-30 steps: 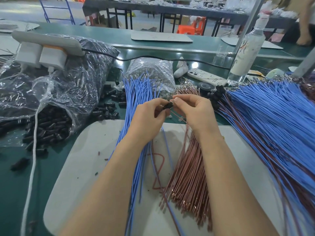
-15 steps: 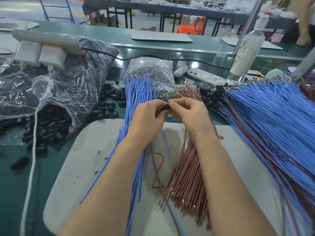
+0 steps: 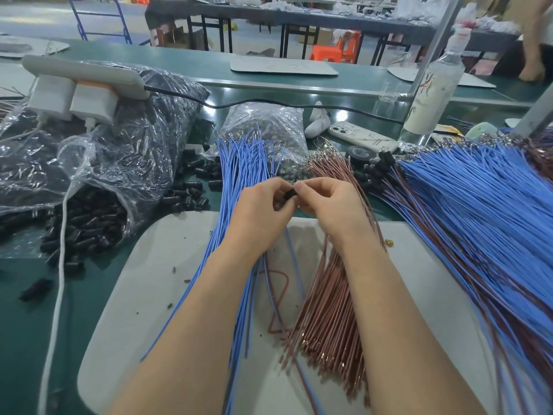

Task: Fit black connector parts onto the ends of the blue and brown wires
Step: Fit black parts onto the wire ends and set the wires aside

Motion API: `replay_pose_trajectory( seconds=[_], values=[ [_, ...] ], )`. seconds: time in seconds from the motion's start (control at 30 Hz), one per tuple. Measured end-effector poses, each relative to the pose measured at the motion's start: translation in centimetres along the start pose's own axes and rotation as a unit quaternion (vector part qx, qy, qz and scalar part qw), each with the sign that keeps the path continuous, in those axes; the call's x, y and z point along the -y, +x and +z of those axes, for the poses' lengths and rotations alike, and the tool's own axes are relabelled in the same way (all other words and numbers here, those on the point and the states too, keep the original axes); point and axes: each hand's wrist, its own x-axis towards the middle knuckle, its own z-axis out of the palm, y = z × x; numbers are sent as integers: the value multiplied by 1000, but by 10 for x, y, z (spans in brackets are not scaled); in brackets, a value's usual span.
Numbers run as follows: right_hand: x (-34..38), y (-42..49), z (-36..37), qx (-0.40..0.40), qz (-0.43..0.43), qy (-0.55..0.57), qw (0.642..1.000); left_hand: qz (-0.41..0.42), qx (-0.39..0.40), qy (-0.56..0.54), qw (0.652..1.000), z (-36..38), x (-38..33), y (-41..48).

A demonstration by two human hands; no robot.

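Over mat (image 3: pixel 149 295), black connector (image 3: pixel 289 195), lying crosswise

A long green-topped bench (image 3: pixel 194 65) runs across the upper half of the frame. Beyond it, at top centre, a dark table on black metal legs (image 3: pixel 227 34) stands with orange plastic stools (image 3: pixel 326 52) beneath. At upper left, a blue metal frame (image 3: pixel 119 23) rises from the pale grey floor (image 3: pixel 36 22).

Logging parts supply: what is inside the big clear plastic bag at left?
Small black tubular connector parts, spilling from its mouth. Deeper contents hidden behind crinkled, glaring plastic.
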Motion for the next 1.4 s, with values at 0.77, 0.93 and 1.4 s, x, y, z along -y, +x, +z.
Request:
replay_pose_trajectory(
  seconds=[0.77, 0.93, 1.4],
  values=[
    [3, 1, 7, -64, -72, -84, 992, -18, 64, -105, 992, -11, -8, 4],
    [-2, 3, 11, -47, -16, 1, 999, -13, 73, -95, 993, -13, -9, 3],
    [15, -2, -4, -77, -40, 99, 991, 3, -52, -118, 992, -7, 4, 4]
  ],
)
